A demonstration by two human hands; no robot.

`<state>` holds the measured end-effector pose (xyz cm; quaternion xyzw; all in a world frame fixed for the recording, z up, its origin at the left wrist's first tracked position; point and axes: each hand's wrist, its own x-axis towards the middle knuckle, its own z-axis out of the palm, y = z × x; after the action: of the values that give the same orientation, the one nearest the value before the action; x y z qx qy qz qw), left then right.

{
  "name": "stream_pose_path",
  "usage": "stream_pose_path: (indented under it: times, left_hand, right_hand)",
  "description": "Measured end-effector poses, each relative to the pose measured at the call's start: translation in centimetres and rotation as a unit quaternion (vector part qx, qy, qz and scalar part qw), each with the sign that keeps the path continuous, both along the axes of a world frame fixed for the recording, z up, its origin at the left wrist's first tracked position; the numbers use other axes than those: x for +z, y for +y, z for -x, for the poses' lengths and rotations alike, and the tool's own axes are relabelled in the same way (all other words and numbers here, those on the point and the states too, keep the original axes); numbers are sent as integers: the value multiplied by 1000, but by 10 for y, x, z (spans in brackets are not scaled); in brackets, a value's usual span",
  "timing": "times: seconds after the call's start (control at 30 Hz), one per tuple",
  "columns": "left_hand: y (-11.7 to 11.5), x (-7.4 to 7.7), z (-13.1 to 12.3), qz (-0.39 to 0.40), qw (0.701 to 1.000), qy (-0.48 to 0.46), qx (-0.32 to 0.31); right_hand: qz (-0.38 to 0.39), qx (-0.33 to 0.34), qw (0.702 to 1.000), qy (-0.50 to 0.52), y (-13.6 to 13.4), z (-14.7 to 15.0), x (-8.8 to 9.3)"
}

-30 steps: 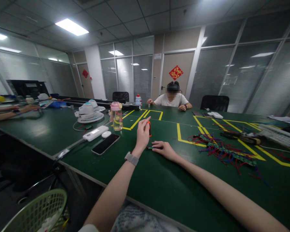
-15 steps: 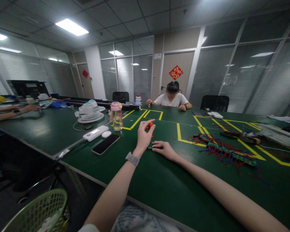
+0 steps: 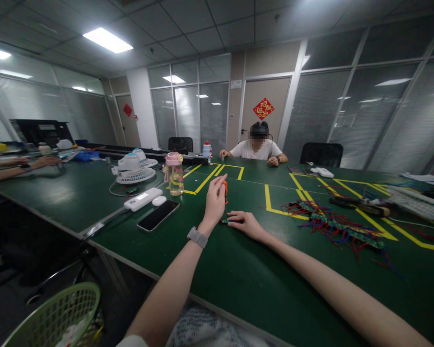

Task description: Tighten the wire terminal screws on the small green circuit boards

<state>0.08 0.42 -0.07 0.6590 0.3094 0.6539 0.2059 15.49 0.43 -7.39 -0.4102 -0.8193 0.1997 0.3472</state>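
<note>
My left hand [image 3: 215,200] is raised above the green table [image 3: 238,279] with its fingers closed on a small orange lighter [image 3: 225,189]. A grey watch sits on that wrist. My right hand [image 3: 246,223] rests low on the table just to the right. Its fingers press down on the end of a short braided cord piece [image 3: 224,221]. A heap of red, green and blue braided cords [image 3: 332,226] lies further right, apart from both hands.
A black phone [image 3: 158,215], a white power bank [image 3: 143,199], a pink-capped bottle [image 3: 174,174] and small fans [image 3: 133,169] sit to the left. Another person [image 3: 257,144] is seated across the table. Someone's arms [image 3: 10,168] reach in at far left. A green basket [image 3: 54,315] stands below.
My left hand's fingers spread for a moment around the lighter half a second ago, then closed on it again. The right hand has stayed put on the cord.
</note>
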Motion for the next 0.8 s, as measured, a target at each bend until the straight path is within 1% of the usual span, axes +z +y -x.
stream_pose_path:
  times: [0.03, 0.07, 0.1, 0.13, 0.2, 0.23, 0.27, 0.3, 0.33, 0.43, 0.47, 0.5, 0.53, 0.63, 0.67, 0.7, 0.73, 0.8]
  left_hand:
    - [1, -1, 0, 9, 1000, -14, -22]
    - [1, -1, -1, 14, 999, -23, -32]
    - [1, -2, -1, 15, 999, -27, -27]
    - [1, -2, 0, 9, 1000, -24, -6]
    - [-1, -1, 2, -8, 998, -6, 54]
    - [-2, 0, 2, -13, 997, 0, 76]
    - [-2, 0, 3, -13, 996, 2, 85]
    - [-1, 0, 3, -9, 997, 0, 80]
    - [-1, 0, 2, -2, 998, -9, 61]
    - [1, -2, -2, 30, 998, -49, -40]
    - [1, -3, -3, 38, 996, -57, -63]
    - [1, -3, -3, 40, 995, -56, -70]
    - [0, -3, -3, 35, 997, -44, -57]
    - [-3, -1, 0, 0, 999, 6, 45]
    - [-4, 0, 1, -7, 997, 12, 70]
    - [-3, 0, 1, -9, 997, 13, 82]
    - [-2, 0, 2, -9, 997, 9, 78]
    - [2, -1, 0, 1, 999, -6, 34]
  right_hand:
    - [0, 1, 1000, 0, 0, 0, 0]
    - [0, 2, 1000, 1, 0, 0, 0]
    - [0, 3, 1000, 1, 0, 0, 0]
    - [1, 3, 1000, 2, 0, 0, 0]
    - [3, 3, 1000, 4, 0, 0, 0]
    - [4, 3, 1000, 5, 0, 0, 0]
    - [4, 2, 1000, 5, 0, 0, 0]
    - [4, 3, 1000, 5, -1, 0, 1]
    - [3, 3, 1000, 5, -1, 0, 1]
    - [2, 4, 1000, 5, -1, 0, 1]
    - [2, 3, 1000, 5, -1, 0, 1]
    - [3, 2, 1000, 6, -1, 1, 1]
    - [4, 1, 1000, 7, -1, 1, 1]
    - [2, 3, 1000, 7, -1, 1, 1]
    - [0, 3, 1000, 7, -1, 1, 0]
    - [-2, 2, 1000, 6, 0, 1, 0]
    - [-3, 2, 1000, 5, 0, 1, 0]
    - [-4, 4, 1000, 3, 0, 0, 0]
